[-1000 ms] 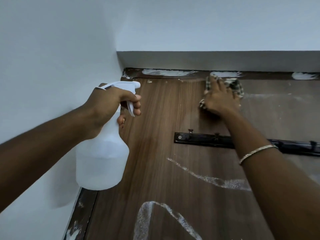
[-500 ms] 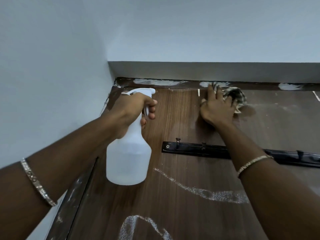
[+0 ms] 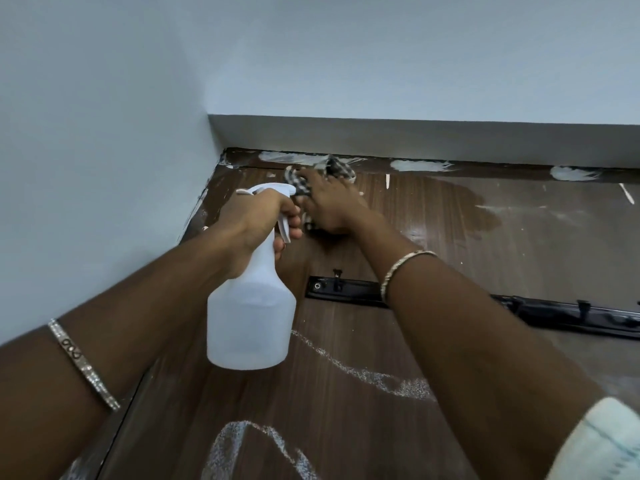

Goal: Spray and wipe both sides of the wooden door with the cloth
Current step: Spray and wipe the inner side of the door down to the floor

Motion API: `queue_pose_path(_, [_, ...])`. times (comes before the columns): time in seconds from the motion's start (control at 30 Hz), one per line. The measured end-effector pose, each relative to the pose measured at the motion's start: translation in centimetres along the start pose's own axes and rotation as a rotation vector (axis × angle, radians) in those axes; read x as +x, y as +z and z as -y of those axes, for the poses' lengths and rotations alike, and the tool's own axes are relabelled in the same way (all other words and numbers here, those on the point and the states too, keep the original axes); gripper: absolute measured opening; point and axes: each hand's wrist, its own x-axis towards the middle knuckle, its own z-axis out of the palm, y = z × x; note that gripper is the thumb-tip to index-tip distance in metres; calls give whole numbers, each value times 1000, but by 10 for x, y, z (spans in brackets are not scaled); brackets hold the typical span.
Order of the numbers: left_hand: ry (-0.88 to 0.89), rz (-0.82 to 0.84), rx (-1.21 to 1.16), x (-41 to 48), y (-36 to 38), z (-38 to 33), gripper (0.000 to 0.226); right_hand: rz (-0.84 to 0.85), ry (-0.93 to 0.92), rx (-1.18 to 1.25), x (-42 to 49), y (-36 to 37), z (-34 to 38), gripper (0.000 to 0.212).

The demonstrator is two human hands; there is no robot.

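The brown wooden door [image 3: 363, 420] fills the lower view, seen from below up to its top edge. My left hand [image 3: 256, 216] grips the neck of a white translucent spray bottle [image 3: 251, 313], a finger on the trigger, held in front of the door's upper left part. My right hand [image 3: 332, 206] presses a dark checked cloth [image 3: 337, 168] flat against the door near its top left corner, just behind the bottle's nozzle. The hand covers most of the cloth. A wet darker patch [image 3: 450, 206] spreads to the right of the cloth.
A black hook rail [image 3: 554, 315] is screwed across the door below my right hand. White paint smears mark the dark door frame [image 3: 485, 168] along the top and chalky streaks [image 3: 381, 379] cross the lower door. A pale wall [image 3: 86, 150] stands close on the left.
My right hand has slid the cloth leftward along the door's top, leaving a wet patch on the right. My left hand has brought the bottle right and up, close to the cloth.
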Motion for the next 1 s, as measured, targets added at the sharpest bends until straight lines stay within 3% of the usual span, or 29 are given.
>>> queue_pose_path(0.23, [40,38,99,-12,-11,0,15,-167,271,-41,-40,-40,-95,57])
queue_pose_path(0.37, [76,59,88,-20,-18,-6,11,-227,419,-76,-48,-36,-87,59])
queue_pose_path(0.43, [67,66,84,-24,-20,-5,11,-90,352,-104,-41,-26,-63,60])
queue_pose_path(0.53, [83,54,75,-30,-19,1,13,178,21,-145,-38,-7,-17,58])
queue_pose_path(0.6, [117,32,66,-38,-18,7,9,295,-99,-164,-48,1,1,55])
queue_pose_path(0.73, [96,54,37,-58,-22,16,12,432,-227,61,-75,-20,-9,51])
queue_pose_path(0.87, [53,90,60,-69,-25,20,21,550,11,205,-112,-76,-40,48])
queue_pose_path(1.0, [61,86,59,-71,-29,27,18,517,180,339,-163,-108,-82,43])
